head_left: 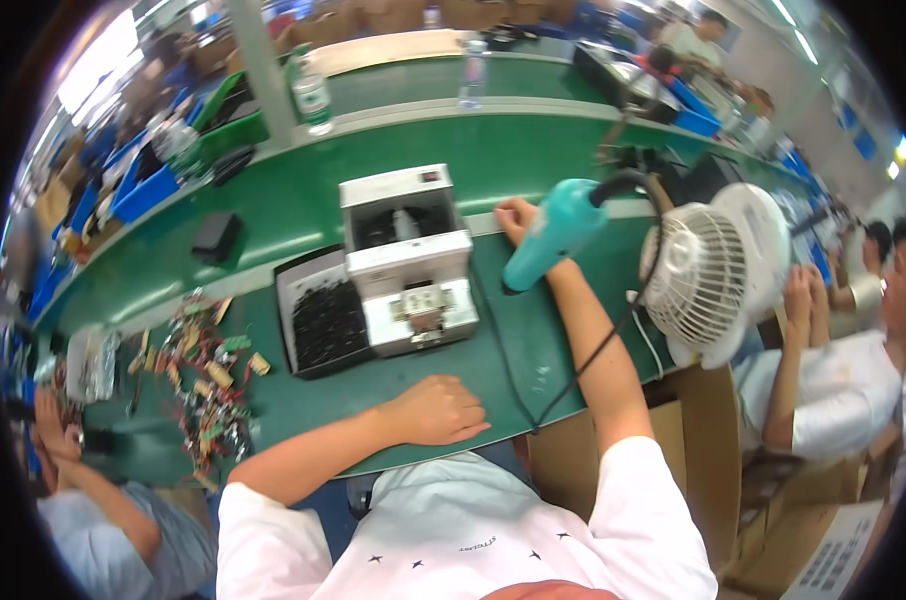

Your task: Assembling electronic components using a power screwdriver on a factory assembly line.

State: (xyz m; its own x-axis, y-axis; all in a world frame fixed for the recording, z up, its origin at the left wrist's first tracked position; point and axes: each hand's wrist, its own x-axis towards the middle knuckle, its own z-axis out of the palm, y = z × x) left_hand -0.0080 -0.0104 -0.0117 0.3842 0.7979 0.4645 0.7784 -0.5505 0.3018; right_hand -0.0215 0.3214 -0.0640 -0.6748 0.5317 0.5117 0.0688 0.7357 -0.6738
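My left hand [438, 410] rests at the bench's near edge, fingers folded in, with nothing seen in it. Farther off, my right hand [514, 217] is beside a white screw feeder [413, 290], its fingers curled. Whatever it may hold is hidden. A teal electric screwdriver [556, 235] hangs tilted in front of my right wrist, covering part of that hand; I cannot tell whether they touch. Left of the feeder, a black-rimmed tray [285, 310] contains small black parts [328, 322].
Tangled wired circuit boards [208, 375] lie at left, with a black box [216, 238] beyond. A white fan [698, 270] stands at right, near the screwdriver's dark cable [613, 335]. Bottles [313, 100] stand on the back ledge. Co-workers sit on both sides; a cardboard box [698, 420] is below right.
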